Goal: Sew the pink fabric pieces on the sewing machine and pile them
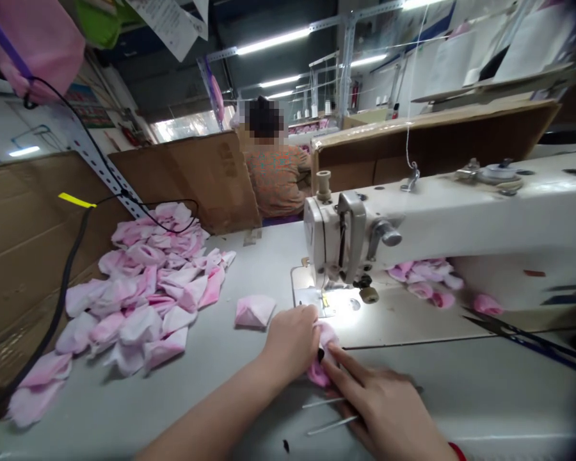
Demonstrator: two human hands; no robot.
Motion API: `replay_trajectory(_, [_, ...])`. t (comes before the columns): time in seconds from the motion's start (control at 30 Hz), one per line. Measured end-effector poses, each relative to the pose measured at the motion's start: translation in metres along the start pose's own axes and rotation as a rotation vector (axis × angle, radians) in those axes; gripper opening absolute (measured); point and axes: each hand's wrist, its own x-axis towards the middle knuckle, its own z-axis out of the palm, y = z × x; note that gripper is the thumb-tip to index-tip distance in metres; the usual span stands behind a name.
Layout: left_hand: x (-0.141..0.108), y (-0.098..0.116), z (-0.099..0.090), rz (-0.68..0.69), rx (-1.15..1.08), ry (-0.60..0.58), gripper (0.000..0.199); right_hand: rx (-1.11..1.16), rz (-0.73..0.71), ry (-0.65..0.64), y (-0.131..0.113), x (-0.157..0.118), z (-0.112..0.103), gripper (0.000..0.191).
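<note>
Pinching a crumpled pink fabric piece [322,365] at about 6 o'clock, the left hand [290,342] is clenched around its upper edge, just in front of the sewing machine's [441,218] needle area. The right hand [379,406] lies against the same piece with its fingers spread and the index fingertip on the cloth, but whether it grips or only presses cannot be told. Two thin metal rods [329,416] stick out from under the right hand; it is unclear whether they are held or just lying there.

As far as the table shows, most of the work lies in the large heap of pink fabric pieces [144,288] at 9 to 10 o'clock. A single folded piece [255,311] sits apart at 11 o'clock, and a smaller pile of rounded pink pieces [425,278] lies beyond the machine's arm at 2 o'clock. Which of these are finished cannot be told.

Long dark scissors [523,339] lie at 3 o'clock, near the right hand's reach. A black cable [62,288] runs along the heap's far side against a cardboard panel [33,256]. Farther off at 12 o'clock, a co-worker [276,179] sits facing away.
</note>
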Motion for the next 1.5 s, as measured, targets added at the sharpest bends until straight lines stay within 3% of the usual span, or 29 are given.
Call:
replay_trajectory(0.2, [-0.013,0.003,-0.014,0.109,-0.010,-0.013,0.017,-0.049,0.034,-0.177,-0.004,0.007,-0.005,0.045])
replay_trajectory(0.33, [-0.017,0.001,-0.006,0.158,0.113,0.003,0.010,-0.056,0.036,-0.158,-0.005,0.005,-0.005,0.046])
replay_trajectory(0.47, [-0.016,-0.002,0.003,0.301,0.037,0.068,0.009,-0.067,0.031,-0.180,-0.004,0.007,-0.008,0.043])
replay_trajectory(0.67, [0.003,0.002,0.003,0.117,0.021,0.019,0.011,-0.016,-0.060,-0.178,0.002,0.015,-0.015,0.038])
replay_trajectory(0.77, [0.010,0.005,0.005,0.096,-0.007,0.019,0.006,-0.013,-0.036,-0.133,0.004,0.013,-0.010,0.037])
replay_trajectory(0.93, [-0.005,0.007,0.002,0.092,-0.038,0.048,0.012,-0.094,-0.014,-0.014,0.003,0.005,0.007,0.040])
replay_trajectory(1.03, [-0.021,-0.009,-0.011,0.085,-0.069,0.193,0.019,-0.105,-0.015,0.019,0.004,0.001,0.014,0.032])
replay_trajectory(1.1, [-0.031,-0.032,-0.021,-0.041,-0.089,0.297,0.019,-0.086,-0.007,0.017,0.005,-0.001,0.015,0.027])
replay_trajectory(1.17, [-0.038,-0.061,-0.029,-0.146,-0.116,0.314,0.021,-0.059,-0.002,0.009,0.005,-0.002,0.014,0.023])
replay_trajectory(1.3, [-0.042,-0.106,-0.041,-0.124,-0.149,0.301,0.032,-0.024,0.012,-0.017,0.004,-0.001,0.010,0.016])
replay_trajectory(1.4, [-0.037,-0.111,-0.045,-0.052,-0.188,0.245,0.031,-0.033,0.028,-0.047,0.002,0.000,0.008,0.016])
replay_trajectory(1.5, [-0.029,-0.100,-0.044,0.018,-0.220,0.197,0.031,-0.043,0.029,-0.058,0.001,0.001,0.005,0.017])
